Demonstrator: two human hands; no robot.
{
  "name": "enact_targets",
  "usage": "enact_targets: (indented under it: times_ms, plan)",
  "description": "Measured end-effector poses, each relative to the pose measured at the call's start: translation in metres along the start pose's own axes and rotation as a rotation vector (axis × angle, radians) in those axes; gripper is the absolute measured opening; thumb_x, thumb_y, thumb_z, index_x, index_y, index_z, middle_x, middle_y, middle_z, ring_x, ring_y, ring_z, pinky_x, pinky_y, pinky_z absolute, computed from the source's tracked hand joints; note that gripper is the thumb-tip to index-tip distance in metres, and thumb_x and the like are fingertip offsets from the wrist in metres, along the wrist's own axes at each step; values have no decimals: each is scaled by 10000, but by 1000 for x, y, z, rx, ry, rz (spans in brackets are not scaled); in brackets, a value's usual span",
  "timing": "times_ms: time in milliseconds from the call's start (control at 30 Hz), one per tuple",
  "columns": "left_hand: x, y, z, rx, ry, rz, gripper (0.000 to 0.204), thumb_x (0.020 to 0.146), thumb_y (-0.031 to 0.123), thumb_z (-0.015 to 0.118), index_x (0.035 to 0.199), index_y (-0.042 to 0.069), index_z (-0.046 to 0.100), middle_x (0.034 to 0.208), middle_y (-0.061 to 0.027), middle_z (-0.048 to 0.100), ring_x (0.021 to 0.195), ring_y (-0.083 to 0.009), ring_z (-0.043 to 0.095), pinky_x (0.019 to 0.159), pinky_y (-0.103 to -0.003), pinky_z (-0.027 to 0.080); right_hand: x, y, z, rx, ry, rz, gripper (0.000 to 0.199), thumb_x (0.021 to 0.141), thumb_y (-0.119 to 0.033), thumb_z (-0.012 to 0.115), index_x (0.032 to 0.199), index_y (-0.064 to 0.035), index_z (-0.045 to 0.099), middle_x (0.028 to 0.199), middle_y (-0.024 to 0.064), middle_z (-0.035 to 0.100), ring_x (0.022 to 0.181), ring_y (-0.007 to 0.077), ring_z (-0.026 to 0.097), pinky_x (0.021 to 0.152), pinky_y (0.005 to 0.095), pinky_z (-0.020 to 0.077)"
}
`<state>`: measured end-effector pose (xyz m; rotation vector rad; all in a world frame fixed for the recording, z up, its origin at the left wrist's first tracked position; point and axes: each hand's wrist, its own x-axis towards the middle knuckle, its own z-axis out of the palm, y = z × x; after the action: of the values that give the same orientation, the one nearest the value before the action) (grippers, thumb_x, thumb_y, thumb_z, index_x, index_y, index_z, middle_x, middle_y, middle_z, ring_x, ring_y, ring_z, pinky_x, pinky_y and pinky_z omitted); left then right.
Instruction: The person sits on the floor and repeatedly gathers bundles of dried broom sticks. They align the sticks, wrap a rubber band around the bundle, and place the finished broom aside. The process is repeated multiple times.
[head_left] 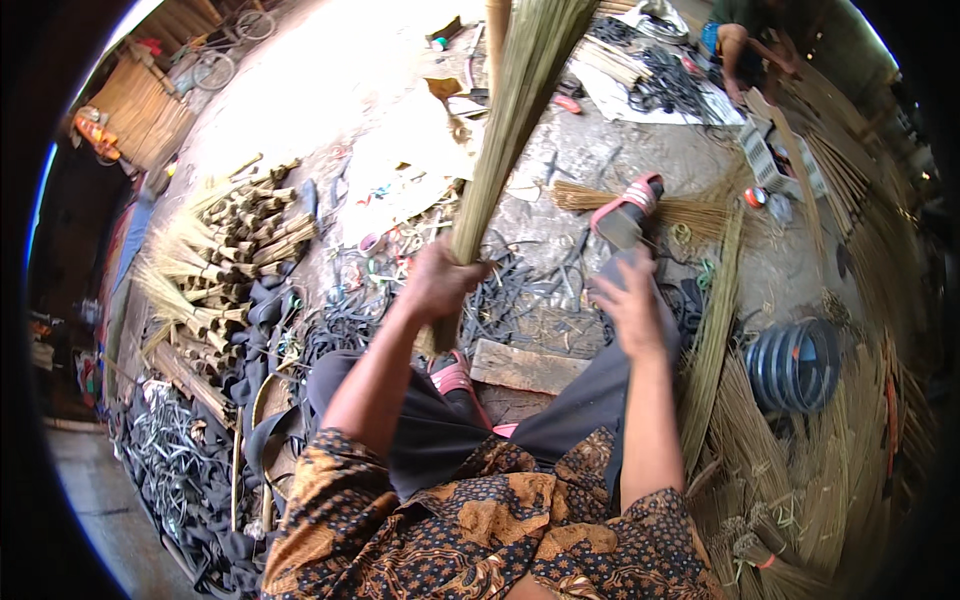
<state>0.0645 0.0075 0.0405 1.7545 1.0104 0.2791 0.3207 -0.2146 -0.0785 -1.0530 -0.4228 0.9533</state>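
My left hand [440, 282] is wrapped round a long bundle of dried grass stalks [512, 125]. The bundle stands nearly upright, its cut lower end just below my fist and its upper part running out of view at the top. Over my right knee is my right hand [630, 308], apart from the bundle, fingers spread and slightly blurred, holding nothing. Beneath both hands lie a short wooden board [530, 368] and loose black strips [510, 300]. Beyond the right hand, my sandalled foot [628, 212] rests by a bundle of thin brown stalks [690, 212].
Small tied grass bundles [215, 255] are piled at left, above heaped black strips [180, 470]. A coiled dark band [792, 366] and more long stalks [830, 480] lie at right. Another person [750, 45] sits at far right, near a grey plastic crate [775, 165].
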Motion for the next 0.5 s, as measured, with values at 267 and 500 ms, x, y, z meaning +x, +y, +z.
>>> enact_targets:
  times_ms: [267,500]
  plan:
    - [-4,-26,91,-251,-188,-126,221,887,225,792,875,45,665,696,-17,630,592,-109,577,551,-293,483,15,41,87,-324,45,167,535,1072,-528,506,1288,-56,637,969,41,664,791,119,686,647,241,554]
    - [15,-135,198,-204,-388,-613,337,901,257,698,956,-75,725,829,-158,722,691,-231,700,567,-397,551,-32,144,34,-666,207,533,579,944,-568,692,957,9,724,801,47,686,735,147,608,659,334,496]
